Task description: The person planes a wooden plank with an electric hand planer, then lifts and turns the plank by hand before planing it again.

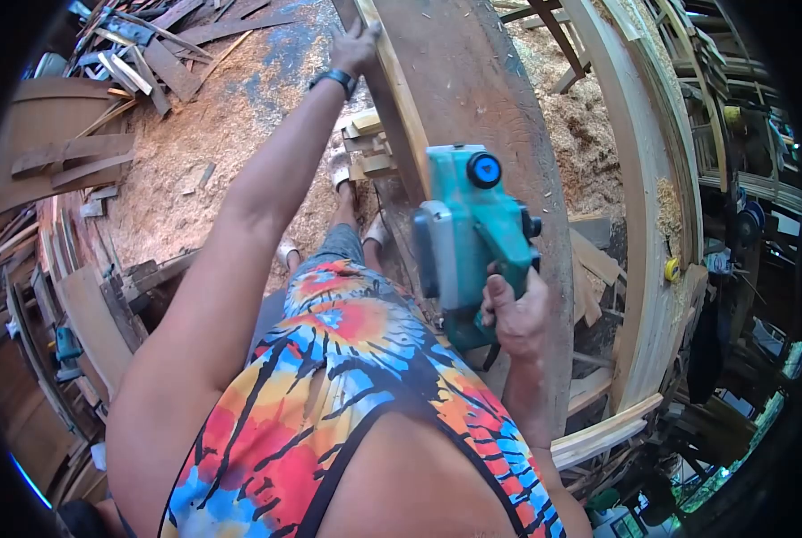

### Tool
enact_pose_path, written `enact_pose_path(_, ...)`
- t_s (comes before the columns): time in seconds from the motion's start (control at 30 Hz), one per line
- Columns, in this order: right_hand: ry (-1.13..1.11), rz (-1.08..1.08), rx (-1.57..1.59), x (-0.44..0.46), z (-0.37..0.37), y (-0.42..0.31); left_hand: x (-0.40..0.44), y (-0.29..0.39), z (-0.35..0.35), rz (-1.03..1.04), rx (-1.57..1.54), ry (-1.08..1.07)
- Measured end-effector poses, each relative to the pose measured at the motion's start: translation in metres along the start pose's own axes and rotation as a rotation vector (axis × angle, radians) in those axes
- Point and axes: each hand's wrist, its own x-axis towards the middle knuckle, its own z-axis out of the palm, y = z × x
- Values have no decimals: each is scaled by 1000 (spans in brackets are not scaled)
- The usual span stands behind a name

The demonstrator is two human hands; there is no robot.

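Note:
A teal power planer (481, 233) is gripped by its handle in my right hand (519, 314), above the near part of a long brown workbench (472, 81). Along the bench's left edge runs a narrow pale wood strip (399, 94); the planer covers its near end. Whether the planer touches the strip cannot be made out. Farther up, my left hand (356, 47), with a dark watch at the wrist, holds the strip, its fingers partly over the top.
Sawdust and shavings (186, 170) cover the floor. Scrap boards (159, 67) lie at the upper left. Long planks (634, 197) stand to the right of the bench, with a yellow tape measure (671, 269) on them. Wood blocks (369, 143) jut out below the bench's left edge.

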Motion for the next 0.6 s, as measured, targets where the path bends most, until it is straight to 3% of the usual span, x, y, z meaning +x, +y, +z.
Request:
enact_pose_path(0.1, 25, -97, -154, 9, 17, 16, 61, -21, 11, 111, -249, 87)
enact_pose_path(0.2, -4, -131, -189, 13, 33, 5, 66, 16, -16, 83, -412, -154)
enact_pose_path(0.23, -11, -137, -227, 15, 36, -1, 75, 13, -9, 59, -627, -189)
enact_pose_path(0.33, -7, -161, -287, 23, 41, -1, 80, 19, -14, 64, -459, -129)
enact_pose_path(0.37, -1, -166, -281, 26, 43, 0, 85, 12, -10, 44, -259, -10)
enact_pose_path(0.47, -7, -177, -278, 35, 47, -5, 52, 55, -39, 18, -133, -68)
enact_pose_path(0.5, -10, -177, -282, 38, 48, -7, 69, 20, -21, 210, -53, 20)
enact_pose_path(0.6, -20, -147, -294, 50, 54, -20, 63, 23, -22, 100, -284, -72)
